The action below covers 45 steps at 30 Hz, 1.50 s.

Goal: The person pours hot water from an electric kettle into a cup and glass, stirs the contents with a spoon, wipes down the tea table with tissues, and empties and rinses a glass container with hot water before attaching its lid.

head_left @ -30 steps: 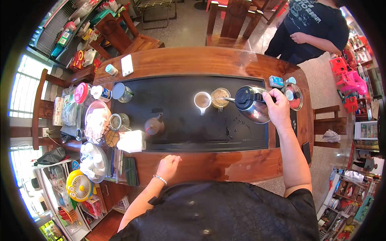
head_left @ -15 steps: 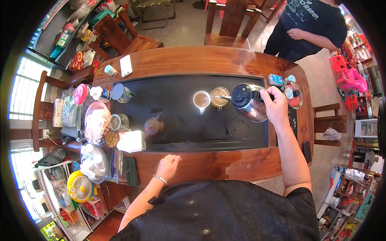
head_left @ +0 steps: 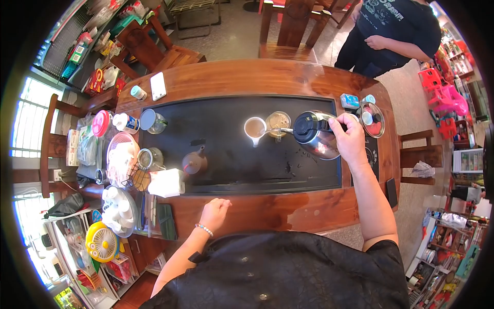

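Observation:
My right hand is closed around the handle of a steel kettle with a black lid, held tilted over the tray. Its spout points left, with the tip at the right rim of a white cup holding brownish liquid. Behind the spout, a glass cup contains light-brown, foamy-looking liquid. Near the table's front edge, my left hand hovers or rests with its fingers curled in and nothing visible in them; a beaded bracelet circles that wrist. A small brown clay teapot stands on the tray ahead of it.
A black tea tray is set into the wooden table. Jars, a pink basket, tissues and a bowl of white cups crowd the left. A glass lid lies right; another person stands beyond.
The kettle has shifted slightly toward me, its spout lower against the white cup's right side. My left hand keeps its curled pose. The whole view has moved a little.

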### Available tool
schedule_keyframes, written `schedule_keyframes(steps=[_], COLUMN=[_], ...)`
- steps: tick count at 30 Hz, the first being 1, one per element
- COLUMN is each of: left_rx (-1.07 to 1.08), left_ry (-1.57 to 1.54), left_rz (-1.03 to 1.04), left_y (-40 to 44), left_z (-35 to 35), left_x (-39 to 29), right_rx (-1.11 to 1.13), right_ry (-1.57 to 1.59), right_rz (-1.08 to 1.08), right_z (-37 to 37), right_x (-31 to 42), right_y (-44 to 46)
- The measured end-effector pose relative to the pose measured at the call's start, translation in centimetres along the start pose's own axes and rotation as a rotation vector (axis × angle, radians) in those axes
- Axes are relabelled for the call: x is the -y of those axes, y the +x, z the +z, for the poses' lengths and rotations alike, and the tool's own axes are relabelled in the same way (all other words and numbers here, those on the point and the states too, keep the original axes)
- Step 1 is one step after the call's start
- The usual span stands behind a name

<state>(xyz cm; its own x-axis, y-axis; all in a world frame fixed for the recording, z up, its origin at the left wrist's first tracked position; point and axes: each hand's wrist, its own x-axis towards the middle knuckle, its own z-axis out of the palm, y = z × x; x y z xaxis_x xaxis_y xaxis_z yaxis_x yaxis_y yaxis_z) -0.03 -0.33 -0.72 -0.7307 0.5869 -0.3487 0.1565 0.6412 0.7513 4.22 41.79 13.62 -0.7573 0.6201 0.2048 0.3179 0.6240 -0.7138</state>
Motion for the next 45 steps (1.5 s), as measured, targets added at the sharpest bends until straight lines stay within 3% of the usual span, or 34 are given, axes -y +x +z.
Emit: schedule_keyframes(steps=[7,16,21,24,29,32,34,36,38,44,45], left_rx=[-0.002,0.015,0.036,0.036,0.024,-0.024,-0.093,-0.063,-0.099,-0.070,-0.080], left_ry=[0.002,0.010,-0.029,-0.056,-0.163,-0.005,0.236,0.291,0.185,-0.028,-0.067], left_rz=[-0.001,-0.011,-0.026,-0.043,-0.045,0.195,0.359,0.208,0.193,0.022,0.091], left_y=[0.1,0.2,0.5,0.5,1.3,2.6,2.9,3.5,4.9,7.3,7.6], left_z=[-0.2,-0.2,-0.2,-0.1,-0.5,-1.5,-2.7,-3.6,-3.9,-4.4,-4.0], left_x=[-0.2,0.0,0.0,0.0,-0.7,-1.7,-3.9,-5.9,-6.2,-9.1,-8.4], right_rx=[0.017,0.024,-0.024,-0.063,-0.084,-0.103,-0.110,-0.153,-0.232,-0.537,-0.594], right_ry=[0.083,0.631,0.755,0.696,0.274,0.059,0.131,0.110,0.405,0.786,0.833], right_rz=[0.067,0.312,0.401,0.382,0.319,0.229,0.264,0.261,0.371,0.783,0.806], right_z=[0.4,1.8,1.3,0.8,0.4,0.7,1.2,1.2,1.9,0.9,0.5], right_x=[-0.2,-5.0,-6.7,-6.6,-5.8,-6.5,-7.7,-8.2,-10.4,-14.8,-15.6], right_y=[-0.1,-1.3,-1.9,-1.9,-1.7,-1.8,-2.0,-2.5,-2.9,-7.6,-9.0])
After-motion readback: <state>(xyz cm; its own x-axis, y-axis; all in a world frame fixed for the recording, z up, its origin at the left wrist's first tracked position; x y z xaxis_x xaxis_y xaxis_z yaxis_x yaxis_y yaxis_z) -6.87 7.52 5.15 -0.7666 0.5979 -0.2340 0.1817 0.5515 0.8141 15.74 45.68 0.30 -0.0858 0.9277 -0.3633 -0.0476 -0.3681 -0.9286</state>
